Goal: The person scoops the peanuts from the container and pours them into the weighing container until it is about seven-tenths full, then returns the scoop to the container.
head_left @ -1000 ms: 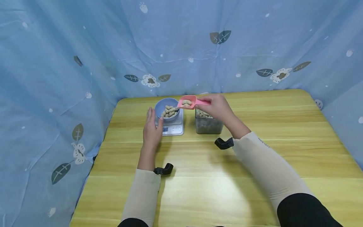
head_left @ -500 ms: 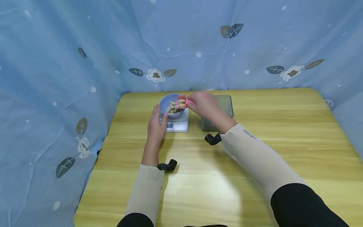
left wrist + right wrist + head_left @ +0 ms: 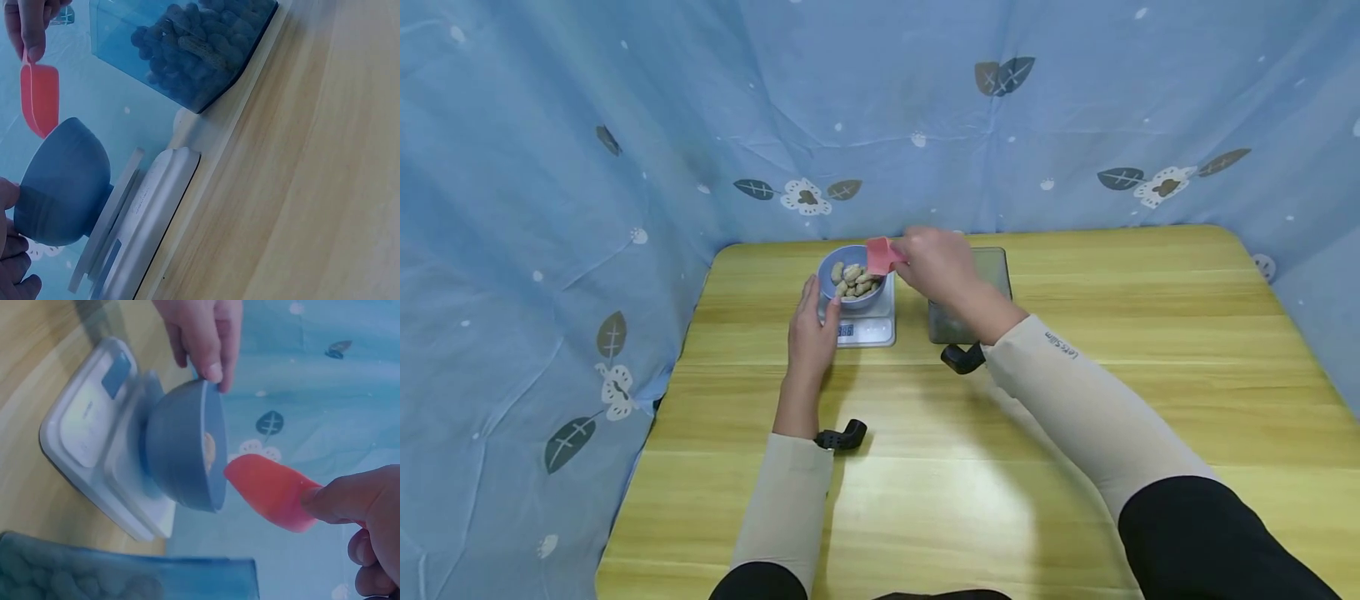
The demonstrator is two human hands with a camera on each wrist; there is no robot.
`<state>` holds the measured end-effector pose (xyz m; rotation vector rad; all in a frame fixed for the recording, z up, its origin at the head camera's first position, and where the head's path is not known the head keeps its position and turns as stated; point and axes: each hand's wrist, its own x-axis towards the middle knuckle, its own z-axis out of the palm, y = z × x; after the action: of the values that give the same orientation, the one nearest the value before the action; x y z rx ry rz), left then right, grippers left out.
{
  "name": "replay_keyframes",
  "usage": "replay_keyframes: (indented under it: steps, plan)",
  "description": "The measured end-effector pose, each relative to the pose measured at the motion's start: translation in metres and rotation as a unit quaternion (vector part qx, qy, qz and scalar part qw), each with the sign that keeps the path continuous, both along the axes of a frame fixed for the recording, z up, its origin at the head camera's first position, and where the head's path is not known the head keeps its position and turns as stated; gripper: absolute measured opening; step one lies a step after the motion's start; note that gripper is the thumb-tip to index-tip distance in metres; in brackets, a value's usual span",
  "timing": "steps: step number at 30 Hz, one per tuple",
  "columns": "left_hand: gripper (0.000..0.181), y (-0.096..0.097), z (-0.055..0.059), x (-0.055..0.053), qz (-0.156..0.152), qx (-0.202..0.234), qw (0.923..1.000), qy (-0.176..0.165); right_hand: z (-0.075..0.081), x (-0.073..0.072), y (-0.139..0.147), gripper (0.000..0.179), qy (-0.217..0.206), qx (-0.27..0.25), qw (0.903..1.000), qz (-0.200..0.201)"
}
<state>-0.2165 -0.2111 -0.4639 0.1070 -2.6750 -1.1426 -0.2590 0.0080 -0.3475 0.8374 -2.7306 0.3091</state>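
In the head view my right hand (image 3: 936,262) pinches a small pink scoop (image 3: 882,256) by its handle. The scoop is tipped over the right rim of a blue bowl (image 3: 827,262), its outer side turned up. Unshelled peanuts (image 3: 856,283) are heaped in the bowl, which stands on a white kitchen scale (image 3: 876,333) with a small display. My left hand (image 3: 811,333) lies against the bowl's left side, fingers straight, with a fingertip right at the rim (image 3: 209,394) in the right wrist view.
To the right of the scale stands a clear plastic box (image 3: 992,271), partly hidden under my right forearm. Peanuts fill part of it (image 3: 200,47) in the left wrist view. A blue patterned curtain (image 3: 917,108) hangs behind the wooden table (image 3: 1112,350).
My right hand has brought the scoop leftward from above the box to the bowl and tipped it. The peanuts seen in it before no longer show; the bowl's heap looks fuller. The left hand stays at the bowl.
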Motion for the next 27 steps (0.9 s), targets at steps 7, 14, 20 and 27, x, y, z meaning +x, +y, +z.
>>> replay_keyframes:
  steps: [7,14,20,27]
  plan:
    - [0.063,0.006,0.007,0.004,-0.006,-0.029,0.9994,0.018,0.013,0.003,0.033,0.029,-0.095,-0.059,0.9929,-0.042]
    - [0.062,0.026,0.026,0.012,-0.034,-0.06,0.9956,0.064,0.016,0.01,0.081,0.03,-0.116,-0.134,0.983,-0.048]
    - [0.059,0.062,0.041,0.016,-0.12,-0.068,0.9858,0.096,0.011,0.017,0.118,0.032,-0.116,-0.15,0.9798,-0.064]
    - [0.058,0.102,0.043,0.01,-0.191,-0.089,0.9756,0.063,0.001,0.022,0.141,0.03,-0.128,-0.153,0.9771,-0.073]
